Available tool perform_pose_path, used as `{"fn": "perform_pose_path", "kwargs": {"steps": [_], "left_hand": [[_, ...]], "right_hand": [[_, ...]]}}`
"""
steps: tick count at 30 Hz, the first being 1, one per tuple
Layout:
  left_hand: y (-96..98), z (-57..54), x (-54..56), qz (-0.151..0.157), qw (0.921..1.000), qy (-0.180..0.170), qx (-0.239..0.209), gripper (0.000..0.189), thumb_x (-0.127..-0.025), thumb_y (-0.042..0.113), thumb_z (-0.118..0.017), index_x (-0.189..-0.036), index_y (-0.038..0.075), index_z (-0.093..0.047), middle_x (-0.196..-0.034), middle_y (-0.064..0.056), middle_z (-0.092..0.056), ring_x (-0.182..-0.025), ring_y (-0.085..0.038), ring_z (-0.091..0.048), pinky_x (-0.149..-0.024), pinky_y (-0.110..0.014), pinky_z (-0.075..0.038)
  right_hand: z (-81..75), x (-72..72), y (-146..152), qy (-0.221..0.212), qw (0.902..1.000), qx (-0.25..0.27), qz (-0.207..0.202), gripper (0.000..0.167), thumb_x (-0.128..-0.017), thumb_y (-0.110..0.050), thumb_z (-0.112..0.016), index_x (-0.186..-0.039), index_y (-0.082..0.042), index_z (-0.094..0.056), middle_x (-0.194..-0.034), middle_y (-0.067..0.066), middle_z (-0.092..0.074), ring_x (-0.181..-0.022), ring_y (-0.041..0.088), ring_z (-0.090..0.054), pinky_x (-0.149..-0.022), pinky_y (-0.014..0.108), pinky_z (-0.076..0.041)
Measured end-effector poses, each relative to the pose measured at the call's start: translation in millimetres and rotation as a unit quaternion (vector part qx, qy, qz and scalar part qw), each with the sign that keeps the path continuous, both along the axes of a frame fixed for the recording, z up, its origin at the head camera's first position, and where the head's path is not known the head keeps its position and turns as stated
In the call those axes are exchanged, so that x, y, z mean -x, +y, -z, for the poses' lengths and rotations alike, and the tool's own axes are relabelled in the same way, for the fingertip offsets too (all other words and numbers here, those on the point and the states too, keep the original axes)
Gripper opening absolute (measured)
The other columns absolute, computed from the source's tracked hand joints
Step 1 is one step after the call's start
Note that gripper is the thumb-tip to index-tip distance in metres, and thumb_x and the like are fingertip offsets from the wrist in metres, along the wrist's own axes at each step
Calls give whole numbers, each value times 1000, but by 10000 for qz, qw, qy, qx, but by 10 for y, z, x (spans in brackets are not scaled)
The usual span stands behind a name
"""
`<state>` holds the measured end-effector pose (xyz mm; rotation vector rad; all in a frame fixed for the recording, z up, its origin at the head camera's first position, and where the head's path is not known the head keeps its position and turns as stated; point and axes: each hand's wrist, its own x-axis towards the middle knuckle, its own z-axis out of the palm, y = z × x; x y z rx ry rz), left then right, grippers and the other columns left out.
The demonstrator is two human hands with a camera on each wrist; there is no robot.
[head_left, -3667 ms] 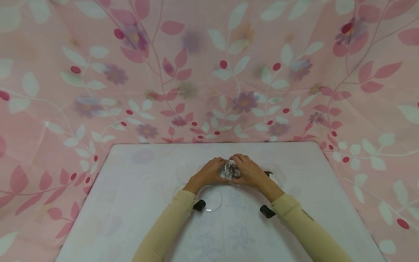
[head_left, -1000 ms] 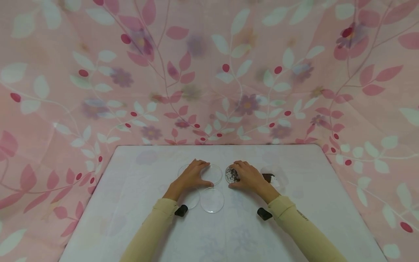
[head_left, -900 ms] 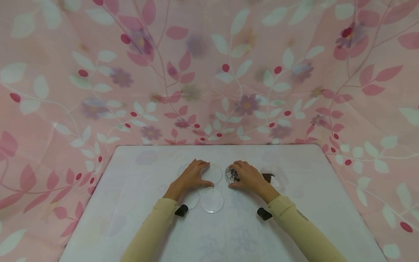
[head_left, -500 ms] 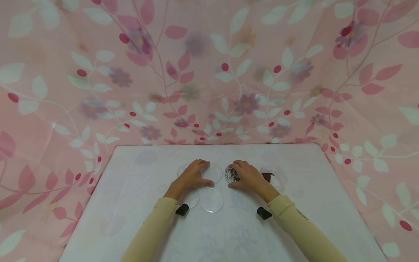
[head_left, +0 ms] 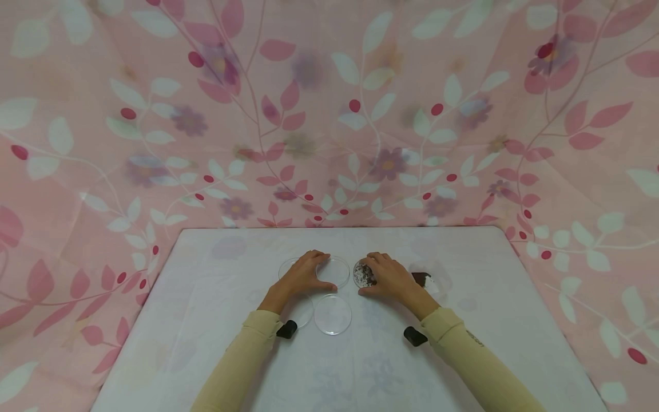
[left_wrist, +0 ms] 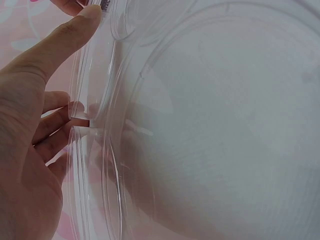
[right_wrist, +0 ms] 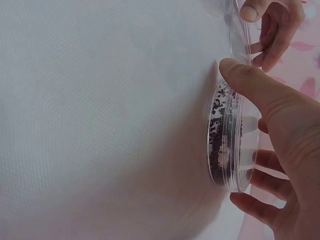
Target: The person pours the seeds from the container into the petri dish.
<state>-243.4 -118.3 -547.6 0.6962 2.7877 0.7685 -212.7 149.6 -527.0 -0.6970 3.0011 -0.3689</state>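
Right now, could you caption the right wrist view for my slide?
Right grip around a clear round dish holding dark granules, left grip at a second clear dish beyond.

Glossy plastic, matt cloth

The dishes (head_left: pixel 333 315) look like clear, smooth, glossy plastic, with glints along their rims. The dark grains (right_wrist: pixel 215 162) inside one look matt and rough. The bench (head_left: pixel 355 372) has a matt, finely woven cloth surface. The backdrop (head_left: pixel 329 131) is printed cloth, lightly creased. The sleeves (head_left: pixel 238 355) are matt cloth; the wrist cameras (head_left: pixel 415 336) look like plastic.
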Motion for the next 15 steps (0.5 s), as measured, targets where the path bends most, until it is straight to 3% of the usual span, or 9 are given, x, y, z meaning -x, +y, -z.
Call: {"fn": "perform_pose_path", "kwargs": {"steps": [9,15], "left_hand": [[6,0,-4,-10,10000,6,40,91,-69,63,-80,-143,19,-51,-144,-6,-51,-135,-25,-47,-113,-46,-40],[5,-18,-3,-2,10000,-31,-16,91,-68,62,-81,-142,16,-52,-143,-8,-51,-134,-27,-47,-113,-48,-41]], "right_hand": [[-33,-22,14,106,9999,-103,52,81,-71,-63,-78,-135,-19,-56,-142,12,-51,-128,33,-51,-103,54,-47],[-181,-85,112,725,9972,169,-66,83,-70,-65,-78,-136,-20,-55,-144,12,-50,-129,35,-51,-99,57,-47]]}}
